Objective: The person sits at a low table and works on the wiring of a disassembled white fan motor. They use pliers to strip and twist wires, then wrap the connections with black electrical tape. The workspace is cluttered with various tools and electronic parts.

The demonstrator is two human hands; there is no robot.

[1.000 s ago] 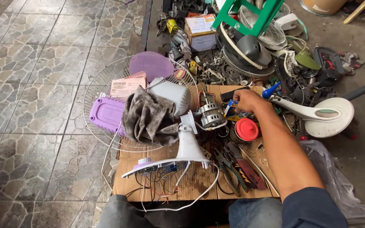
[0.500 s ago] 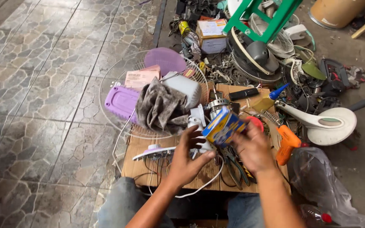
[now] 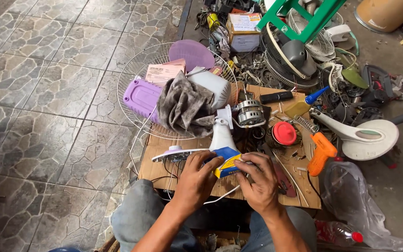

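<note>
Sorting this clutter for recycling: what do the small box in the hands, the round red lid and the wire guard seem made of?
Small blue-and-yellow box: likely printed card, with creased edges. Red lid: apparently plastic, smooth and evenly coloured. Wire guard: probably metal, thin pale wires, coating unclear.

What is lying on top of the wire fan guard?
On the wire fan guard lie a purple plastic cover, pink paper and grey rag. What the rag covers is hidden.

Two bare hands, left hand (image 3: pixel 197 179) and right hand (image 3: pixel 260 184), no gloves, no rings or watch seen. Forearms bare too, no sleeves up to frame edge. Grey-blue jeans (image 3: pixel 138 217) on both legs, cloth faded, knees approx. at lower edge.
</note>
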